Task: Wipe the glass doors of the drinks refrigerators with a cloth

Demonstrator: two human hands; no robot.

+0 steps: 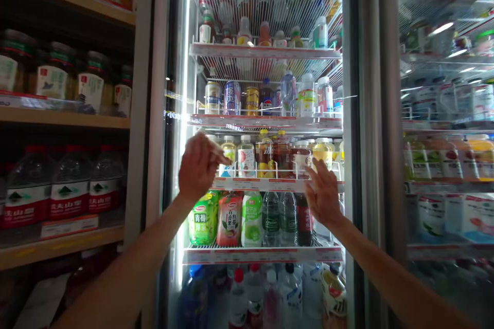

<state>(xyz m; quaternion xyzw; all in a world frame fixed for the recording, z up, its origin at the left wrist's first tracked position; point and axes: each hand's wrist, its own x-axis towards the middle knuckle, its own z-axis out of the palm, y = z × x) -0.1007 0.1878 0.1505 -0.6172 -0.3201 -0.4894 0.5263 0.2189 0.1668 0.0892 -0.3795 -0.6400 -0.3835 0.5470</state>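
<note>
My left hand point(200, 165) is raised before the left part of the drinks fridge, its fingers stretched to the right and somewhat blurred. No object shows in it. Just beyond its fingertips is a white-capped bottle with a yellow-green label point(229, 150), beside a white-labelled tea bottle point(246, 156). My right hand point(324, 193) is lifted at the right side, fingers apart and holding nothing. Near its fingertips stands a dark bottle with a pale label point(301, 157). Whether either hand touches the shelf front point(266, 185) I cannot tell.
Below stand green point(203, 218) and red point(230, 219) large bottles and clear bottles point(287, 220). Cans point(232, 97) fill a higher shelf. Wooden shelving point(65, 115) with jars and water bottles is at left. Another glass-fronted fridge point(447, 185) stands at right.
</note>
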